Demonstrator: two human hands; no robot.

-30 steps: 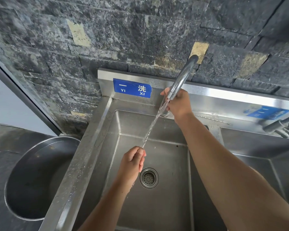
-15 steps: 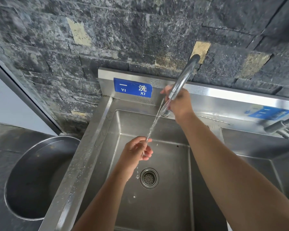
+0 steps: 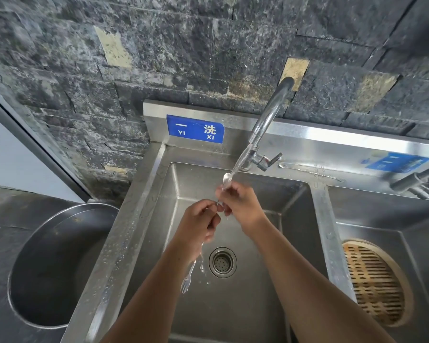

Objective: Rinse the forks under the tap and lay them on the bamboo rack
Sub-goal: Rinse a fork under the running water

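Water runs from the curved steel tap [image 3: 270, 115] into the left sink bowl [image 3: 290, 243]. My left hand [image 3: 200, 225] is closed on a thin metal fork [image 3: 189, 276] that hangs below it, tines down. My right hand [image 3: 242, 206] touches the left one and pinches a slim metal piece whose rounded end [image 3: 227, 179] sticks up into the stream. I cannot tell whether that end belongs to the same fork. The round bamboo rack [image 3: 374, 280] lies in the right sink bowl, with nothing on it.
The drain [image 3: 222, 262] sits below my hands. A long thin utensil [image 3: 307, 170] lies on the wet ledge behind the sink. A big round steel basin [image 3: 60, 263] stands to the left. A second tap [image 3: 416, 181] juts in at the right, with a stone wall behind.
My right hand has left the tap handle and come down to meet my left hand under the stream. The fork now hangs in sight below my left hand.
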